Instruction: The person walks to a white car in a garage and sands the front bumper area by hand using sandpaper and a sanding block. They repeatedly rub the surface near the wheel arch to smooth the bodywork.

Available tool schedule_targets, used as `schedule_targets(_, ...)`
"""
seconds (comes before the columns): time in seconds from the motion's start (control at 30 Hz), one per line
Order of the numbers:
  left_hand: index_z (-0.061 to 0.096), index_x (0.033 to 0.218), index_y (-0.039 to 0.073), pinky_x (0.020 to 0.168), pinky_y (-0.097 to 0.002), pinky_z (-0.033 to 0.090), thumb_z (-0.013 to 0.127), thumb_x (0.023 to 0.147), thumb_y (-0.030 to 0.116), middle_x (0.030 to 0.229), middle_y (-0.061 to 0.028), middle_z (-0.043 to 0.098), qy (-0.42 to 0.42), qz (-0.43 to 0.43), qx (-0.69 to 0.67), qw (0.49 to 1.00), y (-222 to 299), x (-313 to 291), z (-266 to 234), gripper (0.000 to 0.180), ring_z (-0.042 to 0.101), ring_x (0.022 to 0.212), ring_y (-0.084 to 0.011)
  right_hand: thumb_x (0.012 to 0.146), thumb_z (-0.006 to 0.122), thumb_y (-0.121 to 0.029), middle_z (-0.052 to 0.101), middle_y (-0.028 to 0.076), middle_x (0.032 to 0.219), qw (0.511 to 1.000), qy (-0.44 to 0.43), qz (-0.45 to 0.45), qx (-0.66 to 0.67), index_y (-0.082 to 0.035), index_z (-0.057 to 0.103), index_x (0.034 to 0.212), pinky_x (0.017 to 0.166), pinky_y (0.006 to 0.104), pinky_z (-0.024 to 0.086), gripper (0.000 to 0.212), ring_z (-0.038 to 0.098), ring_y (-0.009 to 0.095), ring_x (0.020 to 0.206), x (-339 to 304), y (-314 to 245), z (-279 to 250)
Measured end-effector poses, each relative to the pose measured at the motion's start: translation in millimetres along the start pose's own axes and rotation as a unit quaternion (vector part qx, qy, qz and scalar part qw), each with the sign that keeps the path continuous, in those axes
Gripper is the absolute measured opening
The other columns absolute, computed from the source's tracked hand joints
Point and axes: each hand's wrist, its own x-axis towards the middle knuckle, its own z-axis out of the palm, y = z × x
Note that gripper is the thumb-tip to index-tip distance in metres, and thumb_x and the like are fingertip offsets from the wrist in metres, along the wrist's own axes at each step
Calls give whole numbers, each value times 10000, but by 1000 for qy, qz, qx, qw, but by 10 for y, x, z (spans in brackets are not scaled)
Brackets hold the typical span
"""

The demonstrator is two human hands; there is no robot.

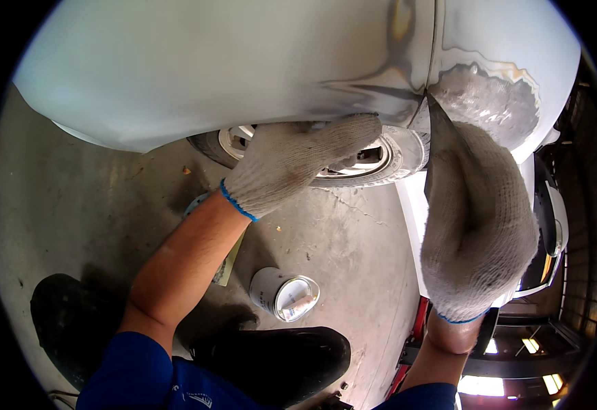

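Both my hands wear grey knitted gloves with blue cuffs. My left hand (298, 157) lies along the lower edge of a pale car body panel (202, 61), in front of the wheel (397, 154), its fingers stretched toward the right. My right hand (483, 219) is closed around a thin, dark, pointed blade (440, 140) whose tip meets the panel seam at its lower end. Its handle, if any, is hidden in the glove. Right of the seam is a sanded bare-metal patch (493, 102) with feathered paint edges. Dark smudges (387, 75) mark the panel left of the seam.
A white can (267, 290) with a tube lying on its lid stands on the concrete floor (353, 273). Beside my left forearm a flat yellowish piece (228, 263) shows partly. Another white vehicle (554, 219) is at the far right. My dark-clad knees (278, 362) are below.
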Motion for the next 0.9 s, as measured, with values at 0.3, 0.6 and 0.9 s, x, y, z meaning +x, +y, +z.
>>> schedule_targets(0.3,644,983,12,561,-238,463,732,825,234,782,-18,618,12,-6,18,1000,110,-49,38,286,542,615,-86,861,617,30,700,164,914,999,24,31,5,76,647,1024,774,289,522,172,684,194,839,-79,-27,180)
schedule_targets(0.6,660,954,-1,594,-255,464,714,813,249,761,-26,622,16,-70,135,988,117,-60,-73,292,534,671,-85,844,618,44,692,189,900,992,74,61,82,78,624,1052,761,314,533,211,699,258,827,-193,58,499)
schedule_targets(0.9,625,886,17,622,-251,461,661,844,246,698,8,569,-21,26,51,998,-223,89,-14,236,525,647,-90,845,614,-63,647,192,810,954,-141,217,148,-5,628,978,645,436,529,146,640,374,715,-1330,541,1054)
